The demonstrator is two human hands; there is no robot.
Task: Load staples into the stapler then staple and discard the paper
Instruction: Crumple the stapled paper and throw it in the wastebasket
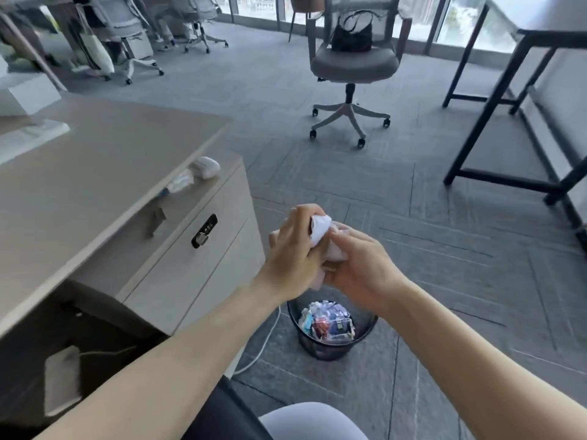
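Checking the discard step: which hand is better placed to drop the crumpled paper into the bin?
Probably right: left hand and right hand both grip the crumpled paper, but the right appears closer above the mesh bin.

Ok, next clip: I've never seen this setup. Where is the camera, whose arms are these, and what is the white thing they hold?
There is no machine here. One wide-angle camera sits on a person's head, looking forward and down, so these arms are the wearer's own. The left hand and the right hand both curl round a crumpled white paper, held in the air. Just under them in the picture, a black mesh wastebasket stands on the carpet, with colourful rubbish inside. On the left is a pale desk with a drawer cabinet beside it; a small white case lies on the cabinet. Further back, an office chair carries a black handbag.
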